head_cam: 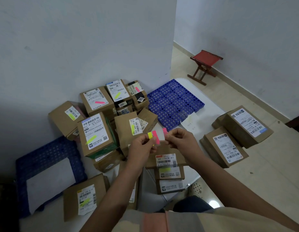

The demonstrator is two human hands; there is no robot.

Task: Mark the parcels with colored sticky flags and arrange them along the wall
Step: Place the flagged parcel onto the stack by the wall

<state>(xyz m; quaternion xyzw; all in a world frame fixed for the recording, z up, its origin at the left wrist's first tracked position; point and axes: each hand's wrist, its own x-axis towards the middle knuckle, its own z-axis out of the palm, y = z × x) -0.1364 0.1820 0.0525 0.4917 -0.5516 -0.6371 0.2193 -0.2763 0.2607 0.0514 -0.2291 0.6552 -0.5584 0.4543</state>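
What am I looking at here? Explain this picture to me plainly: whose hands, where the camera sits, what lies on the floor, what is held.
There is no machine: a person wears a camera on the head, looking down at their own hands. The left hand holds a clear sheet of yellow and pink sticky flags; the right hand pinches a single pink flag at the sheet's edge. Brown cardboard parcels with white labels are piled against the white wall, several already flagged. Blue perforated plastic pallets lie on the floor, and a red folding stool stands farther back.

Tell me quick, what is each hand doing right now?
Left hand: pinches the sticky flag sheet.
Right hand: pinches a pink flag at the sheet's edge.
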